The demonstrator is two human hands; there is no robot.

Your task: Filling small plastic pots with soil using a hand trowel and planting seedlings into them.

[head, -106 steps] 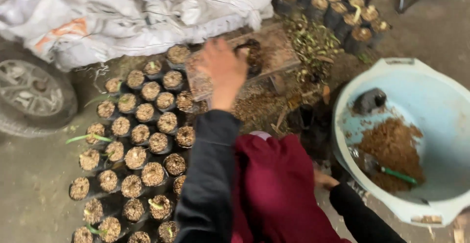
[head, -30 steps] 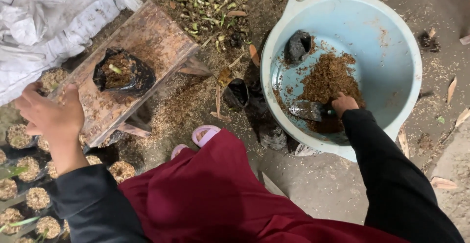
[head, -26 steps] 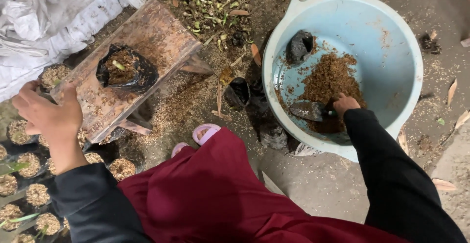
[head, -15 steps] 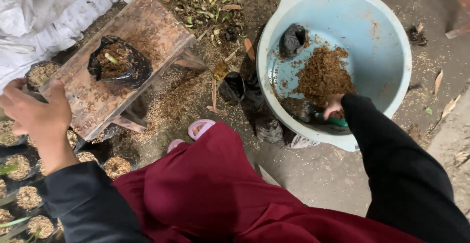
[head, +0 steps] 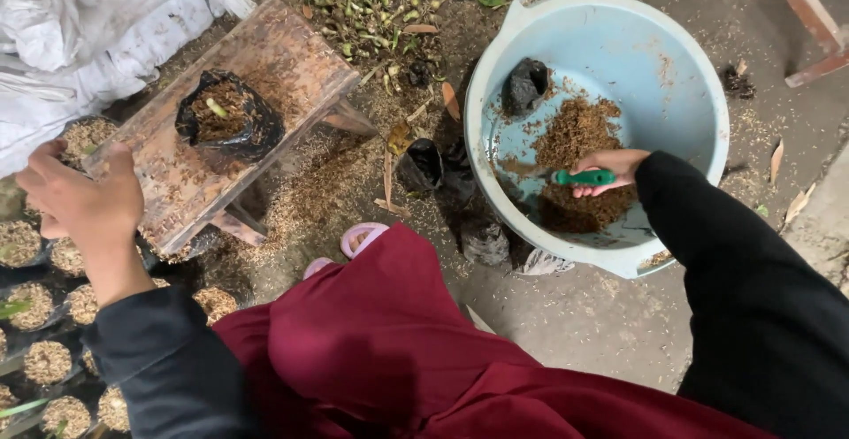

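Nearest the camera: a dark red garment (head: 398, 342) fills the lower middle of the view, with a black sleeve on each arm. A pink sandal (head: 361, 238) shows just beyond its hem, on ground strewn with husks.

Left side: the left hand (head: 84, 205) is raised over the near corner of a low wooden stool (head: 256, 76). Fingers are curled loosely inward; seen from the back of the hand, so I cannot tell whether it holds anything or touches the stool. Below and left of it, rows of small black grow bags (head: 44, 359) filled with brown medium, packed close together.

Right side: the right hand (head: 610, 167) is inside a pale blue plastic basin (head: 690, 68), fingers closed around the green handle of a small trowel (head: 579, 177). The handle lies roughly level, pointing left; the blade end sits low against the brown fibrous medium (head: 579, 138) heaped on the basin floor and is hard to make out. A crumpled empty black bag (head: 525, 85) lies in the basin at its far left, apart from the hand.

Middle distance: on the stool stands one filled black grow bag (head: 228, 119), open at the top, a small pale-green shoot in its medium. More empty black bags (head: 423, 165) lie on the ground between stool and basin.

Farthest: a scatter of green plant cuttings (head: 371, 6) beyond the stool; white woven sacks (head: 80, 23) at upper left; wooden slats (head: 809, 15) at upper right.
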